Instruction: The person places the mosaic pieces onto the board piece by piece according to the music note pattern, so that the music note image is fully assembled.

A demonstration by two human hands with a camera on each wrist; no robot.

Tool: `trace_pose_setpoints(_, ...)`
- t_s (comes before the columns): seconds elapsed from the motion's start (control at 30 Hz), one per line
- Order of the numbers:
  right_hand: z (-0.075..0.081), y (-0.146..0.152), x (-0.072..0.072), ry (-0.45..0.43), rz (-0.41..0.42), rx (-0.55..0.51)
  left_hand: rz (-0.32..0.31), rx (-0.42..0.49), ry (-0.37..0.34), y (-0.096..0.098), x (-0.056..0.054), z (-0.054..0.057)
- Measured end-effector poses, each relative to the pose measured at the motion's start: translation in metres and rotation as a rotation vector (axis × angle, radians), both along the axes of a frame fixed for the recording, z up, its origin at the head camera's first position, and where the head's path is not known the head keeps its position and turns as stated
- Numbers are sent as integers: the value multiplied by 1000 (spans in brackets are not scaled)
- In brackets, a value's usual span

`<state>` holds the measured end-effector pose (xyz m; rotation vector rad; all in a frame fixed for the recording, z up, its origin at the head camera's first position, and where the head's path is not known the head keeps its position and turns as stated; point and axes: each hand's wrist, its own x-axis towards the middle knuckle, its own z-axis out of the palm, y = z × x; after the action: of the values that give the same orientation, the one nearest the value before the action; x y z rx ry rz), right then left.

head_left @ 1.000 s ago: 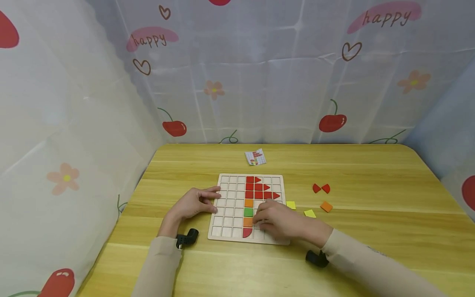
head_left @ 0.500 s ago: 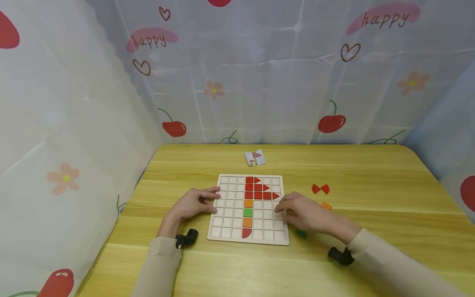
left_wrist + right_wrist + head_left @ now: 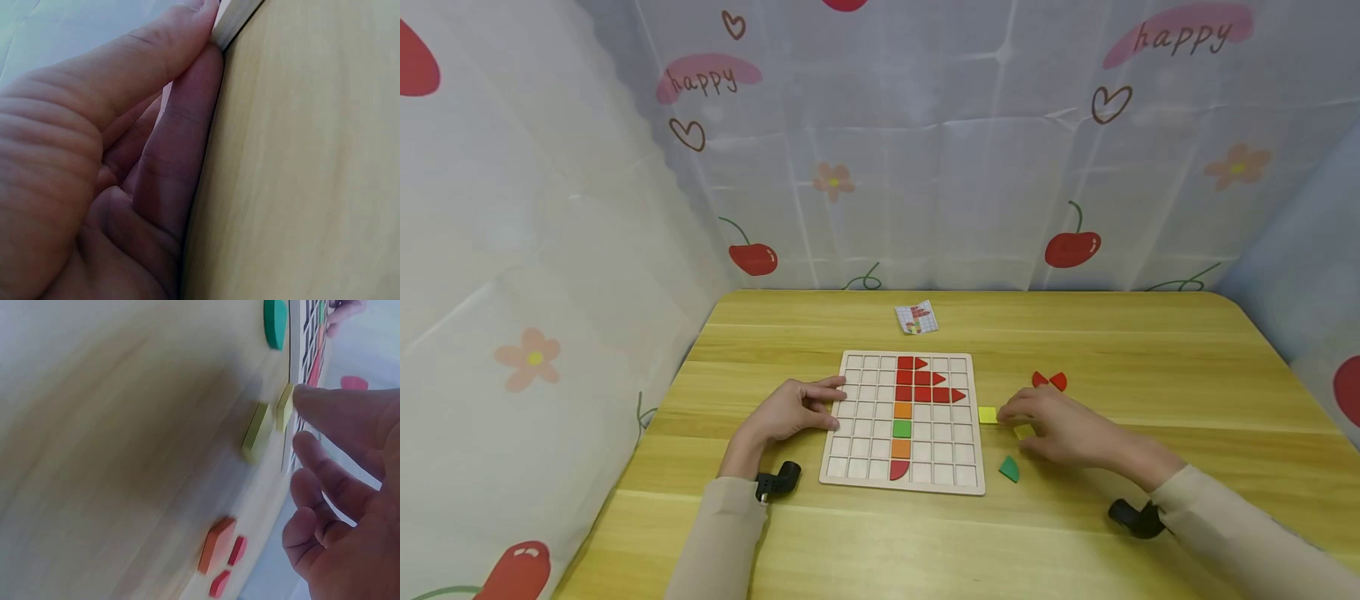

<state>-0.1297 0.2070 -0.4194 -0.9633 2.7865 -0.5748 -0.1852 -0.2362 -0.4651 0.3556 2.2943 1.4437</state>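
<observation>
On the wood-grain table (image 3: pixel 887 550), the left hand (image 3: pixel 790 410) rests relaxed against the left edge of the wooden grid board (image 3: pixel 861 448); too firm a push could shift it and jog the seated tiles (image 3: pixel 902 428). The right hand (image 3: pixel 1060 427), gripping nothing visible, hovers by two yellow square tiles (image 3: pixel 987 415) off the board's right side; a low sweep could scatter them.

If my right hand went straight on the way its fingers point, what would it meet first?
Probably the yellow tile beside the grid board, just ahead of the right hand's fingertips. Its height is unclear, so it might pass over.
</observation>
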Motion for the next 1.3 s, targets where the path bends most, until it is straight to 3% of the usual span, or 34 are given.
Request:
trace_pose_setpoints(0.23,-2,12,2,-17,-18,37,-5,-4,9,0,0,0)
trace_pose_setpoints(0.53,-14,13,3,55,-22,51,-5,-11,5,0,0,1)
trace_pose_setpoints(0.93,-8,1,7,87,-28,55,4,1,-12,-1,-2,-3)
trace_pose_setpoints(1.3,-3,-31,1,-10,17,47,6,-18,0,0,0,0)
